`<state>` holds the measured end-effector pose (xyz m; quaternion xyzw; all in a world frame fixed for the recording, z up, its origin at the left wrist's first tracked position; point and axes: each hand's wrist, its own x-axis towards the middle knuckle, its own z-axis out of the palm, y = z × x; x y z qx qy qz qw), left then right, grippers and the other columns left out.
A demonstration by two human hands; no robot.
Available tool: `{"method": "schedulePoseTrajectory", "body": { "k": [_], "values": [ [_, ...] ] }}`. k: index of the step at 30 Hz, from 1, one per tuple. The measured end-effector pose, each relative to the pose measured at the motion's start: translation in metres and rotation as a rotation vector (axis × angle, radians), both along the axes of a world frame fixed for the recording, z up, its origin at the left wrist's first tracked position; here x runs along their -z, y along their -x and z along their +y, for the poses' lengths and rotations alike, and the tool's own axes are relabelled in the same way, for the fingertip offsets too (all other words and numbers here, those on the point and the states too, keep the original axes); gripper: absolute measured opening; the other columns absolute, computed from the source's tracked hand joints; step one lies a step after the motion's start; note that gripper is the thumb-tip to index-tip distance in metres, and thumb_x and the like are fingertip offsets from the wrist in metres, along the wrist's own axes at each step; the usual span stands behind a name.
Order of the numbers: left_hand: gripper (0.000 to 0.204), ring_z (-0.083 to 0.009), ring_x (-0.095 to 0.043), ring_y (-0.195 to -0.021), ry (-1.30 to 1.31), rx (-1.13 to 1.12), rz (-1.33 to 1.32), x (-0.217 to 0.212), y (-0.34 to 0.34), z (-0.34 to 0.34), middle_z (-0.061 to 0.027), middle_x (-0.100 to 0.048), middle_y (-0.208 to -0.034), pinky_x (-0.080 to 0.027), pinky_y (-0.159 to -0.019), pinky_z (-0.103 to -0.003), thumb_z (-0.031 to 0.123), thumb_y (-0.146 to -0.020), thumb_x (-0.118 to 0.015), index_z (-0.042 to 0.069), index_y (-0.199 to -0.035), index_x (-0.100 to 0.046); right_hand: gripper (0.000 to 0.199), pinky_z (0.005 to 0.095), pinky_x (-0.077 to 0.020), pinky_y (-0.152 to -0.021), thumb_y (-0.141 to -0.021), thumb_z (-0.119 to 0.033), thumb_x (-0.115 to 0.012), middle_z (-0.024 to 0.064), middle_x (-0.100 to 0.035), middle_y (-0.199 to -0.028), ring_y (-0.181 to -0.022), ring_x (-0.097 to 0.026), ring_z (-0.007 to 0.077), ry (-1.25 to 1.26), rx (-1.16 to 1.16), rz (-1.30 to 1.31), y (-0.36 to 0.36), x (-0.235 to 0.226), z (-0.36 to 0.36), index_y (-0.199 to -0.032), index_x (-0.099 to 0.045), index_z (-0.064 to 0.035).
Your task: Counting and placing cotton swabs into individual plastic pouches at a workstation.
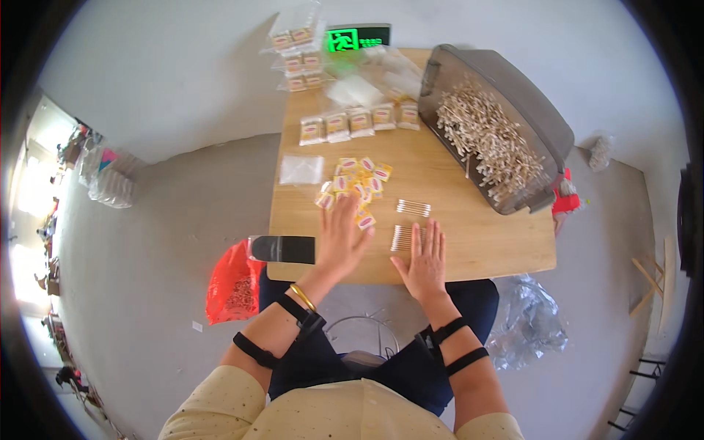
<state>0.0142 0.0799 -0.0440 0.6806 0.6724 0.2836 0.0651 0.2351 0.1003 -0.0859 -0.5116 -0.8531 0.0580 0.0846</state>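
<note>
My left hand (342,242) lies flat on the wooden table (484,242), fingers spread, just below a heap of small yellow paper labels (355,183). My right hand (425,260) also rests flat and open, its fingertips touching a row of cotton swabs (407,236). A second small row of swabs (413,207) lies a little farther up. Neither hand holds anything.
A grey plastic bin (513,81) full of cotton swabs fills the table's right side. Filled packets (359,121) line the far part, with empty clear bags (301,169) and more packets (297,51) beyond. A black scraper-like tool (282,249) overhangs the left edge. A red bag (231,282) lies on the floor.
</note>
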Motion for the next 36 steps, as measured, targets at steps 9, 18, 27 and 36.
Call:
{"method": "schedulePoseTrajectory", "body": {
  "k": [9,18,27,36],
  "values": [
    [0.023,-0.0231,-0.057,-0.102,0.109,-0.308,-0.087,0.013,0.097,-0.003,-0.0023,-0.063,-0.100,-0.036,-0.094,-0.043,0.023,-0.086,-0.068,0.013,-0.106,-0.064,0.096,0.0531,-0.0097,-0.121,-0.091,-0.063,-0.049,0.0338,-0.012,-0.157,-0.148,-0.011,0.0460,0.034,-0.083,0.030,0.046,-0.007,-0.026,-0.154,-0.018,0.0030],
    [0.028,-0.0259,-0.052,-0.111,0.312,-0.163,0.093,0.009,0.057,0.040,-0.0087,-0.059,-0.114,-0.036,-0.094,-0.042,0.026,-0.077,-0.078,0.011,-0.096,-0.065,0.094,0.0525,-0.0097,-0.121,-0.092,-0.064,-0.047,0.0329,-0.010,-0.158,-0.148,-0.010,0.0446,0.049,-0.081,0.034,0.075,-0.004,-0.037,-0.154,-0.017,0.0018],
    [0.017,-0.0156,-0.066,-0.072,0.403,-0.042,-0.637,0.004,0.067,0.026,-0.0069,-0.071,-0.078,-0.051,-0.073,-0.031,0.016,-0.082,-0.076,0.003,-0.088,-0.068,0.092,0.0525,-0.0107,-0.121,-0.092,-0.061,-0.049,0.0319,-0.014,-0.157,-0.148,-0.012,0.0448,0.040,-0.071,0.066,0.075,-0.006,-0.038,-0.153,-0.020,0.0012],
    [0.019,-0.0210,-0.070,-0.074,0.478,-0.040,-0.507,0.014,0.032,0.006,-0.0094,-0.071,-0.080,-0.053,-0.067,-0.033,0.016,-0.081,-0.076,0.004,-0.092,-0.066,0.091,0.0520,-0.0103,-0.121,-0.093,-0.063,-0.047,0.0314,-0.016,-0.157,-0.149,-0.011,0.0436,0.041,-0.063,0.042,0.076,-0.005,-0.038,-0.153,-0.021,0.0001]
  ]
}}
